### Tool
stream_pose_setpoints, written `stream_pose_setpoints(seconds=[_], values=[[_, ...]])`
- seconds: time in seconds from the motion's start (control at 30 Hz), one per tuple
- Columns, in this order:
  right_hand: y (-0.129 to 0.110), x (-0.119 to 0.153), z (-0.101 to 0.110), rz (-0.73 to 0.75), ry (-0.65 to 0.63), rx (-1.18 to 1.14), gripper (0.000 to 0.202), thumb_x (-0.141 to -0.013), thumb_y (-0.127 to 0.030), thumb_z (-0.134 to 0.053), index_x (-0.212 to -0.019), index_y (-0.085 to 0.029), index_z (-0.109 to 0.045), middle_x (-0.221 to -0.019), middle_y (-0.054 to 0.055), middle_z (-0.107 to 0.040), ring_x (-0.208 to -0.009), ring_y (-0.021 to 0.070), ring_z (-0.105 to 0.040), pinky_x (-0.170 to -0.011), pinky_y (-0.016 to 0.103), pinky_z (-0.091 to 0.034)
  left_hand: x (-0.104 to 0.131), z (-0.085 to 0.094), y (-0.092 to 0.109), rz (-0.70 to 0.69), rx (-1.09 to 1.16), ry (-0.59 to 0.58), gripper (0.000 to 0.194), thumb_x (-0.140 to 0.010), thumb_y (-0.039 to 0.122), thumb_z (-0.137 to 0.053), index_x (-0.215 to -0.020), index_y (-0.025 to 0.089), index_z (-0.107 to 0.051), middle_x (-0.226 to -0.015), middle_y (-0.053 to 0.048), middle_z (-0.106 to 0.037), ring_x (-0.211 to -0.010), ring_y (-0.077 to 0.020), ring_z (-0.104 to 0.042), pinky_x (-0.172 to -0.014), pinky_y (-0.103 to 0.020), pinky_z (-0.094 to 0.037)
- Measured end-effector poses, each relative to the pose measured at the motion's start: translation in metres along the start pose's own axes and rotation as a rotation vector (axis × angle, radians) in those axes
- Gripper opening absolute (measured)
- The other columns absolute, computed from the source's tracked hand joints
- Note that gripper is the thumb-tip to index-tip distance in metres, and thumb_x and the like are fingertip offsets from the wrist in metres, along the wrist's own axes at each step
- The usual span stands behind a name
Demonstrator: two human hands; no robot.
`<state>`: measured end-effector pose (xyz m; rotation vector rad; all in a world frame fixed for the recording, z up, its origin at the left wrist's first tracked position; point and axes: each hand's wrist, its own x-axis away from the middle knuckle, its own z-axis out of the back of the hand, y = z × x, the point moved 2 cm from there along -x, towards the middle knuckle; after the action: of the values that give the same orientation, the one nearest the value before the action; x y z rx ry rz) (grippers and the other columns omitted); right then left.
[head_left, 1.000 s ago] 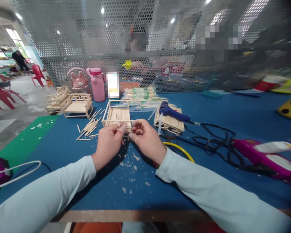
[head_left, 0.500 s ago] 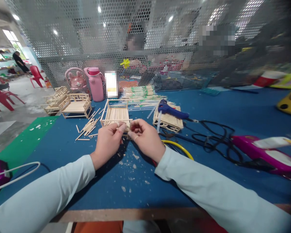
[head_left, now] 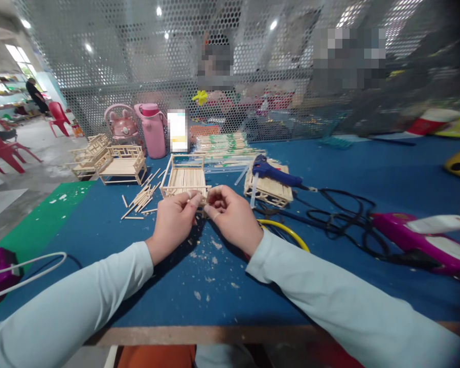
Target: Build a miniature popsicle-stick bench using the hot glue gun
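Note:
A miniature bench made of thin wooden sticks [head_left: 187, 177] stands on the blue tabletop, its slatted seat and rails facing me. My left hand [head_left: 172, 219] is closed at the near rail, thumb and forefinger pinched together there. Right beside it, my right hand [head_left: 235, 220] has its fingers curled and the fingertips pinched at the bench's near right corner. The fingers hide that corner and any small piece between them. Loose short sticks [head_left: 141, 199] lie in a pile left of the bench.
A blue glue gun [head_left: 276, 174] rests on another stick piece [head_left: 270, 189], with black cables [head_left: 337, 214] trailing right. Finished stick benches [head_left: 123, 166], a pink flask [head_left: 153, 133] and bagged sticks [head_left: 222, 143] stand behind. Perforated metal sheet [head_left: 138, 61] borders the back; a yellow hoop [head_left: 287, 232] lies near my right wrist.
The whole view has shifted slightly. Both hands stay at the same near right corner of the bench, with hardly any change in their grip.

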<state>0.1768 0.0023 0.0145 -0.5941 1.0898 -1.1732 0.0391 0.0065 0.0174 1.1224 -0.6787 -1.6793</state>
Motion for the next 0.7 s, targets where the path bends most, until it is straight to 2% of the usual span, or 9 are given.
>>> stream_pose_setpoints(seconds=[0.3,0.57,0.7], values=[[-0.0009,-0.0002,0.0004,-0.007,0.003,0.037,0.012,-0.069,-0.017,-0.056,-0.079,-0.021,-0.051,-0.072,0.0,-0.055,-0.063,0.0136,-0.051,-0.063,0.03,-0.045,-0.0009,0.0018,0.0027,-0.051,-0.078,-0.015,0.028,-0.088,0.031,-0.048,-0.08,0.016,-0.07,-0.045,0.005,-0.051,-0.046,-0.0097,-0.048,-0.053,-0.02,-0.037],[0.0005,0.0001,-0.002,-0.001,0.021,0.037,0.011,-0.069,-0.017,-0.055,-0.079,-0.02,-0.051,-0.072,0.0,-0.055,-0.062,0.0132,-0.051,-0.061,0.029,-0.044,-0.0013,0.0012,0.0026,-0.097,-0.068,0.007,0.031,-0.088,0.03,-0.048,-0.065,0.016,-0.065,-0.043,0.005,-0.049,-0.046,-0.0095,-0.048,-0.053,-0.02,-0.037],[0.0006,-0.0002,-0.0017,0.002,0.024,0.034,0.012,-0.068,-0.016,-0.056,-0.079,-0.02,-0.051,-0.071,-0.001,-0.055,-0.061,0.0123,-0.05,-0.06,0.028,-0.043,-0.002,0.0003,0.0003,-0.064,-0.045,0.013,0.027,-0.086,0.029,-0.05,-0.071,0.016,-0.069,-0.043,0.006,-0.05,-0.044,-0.0092,-0.047,-0.05,-0.02,-0.036]])
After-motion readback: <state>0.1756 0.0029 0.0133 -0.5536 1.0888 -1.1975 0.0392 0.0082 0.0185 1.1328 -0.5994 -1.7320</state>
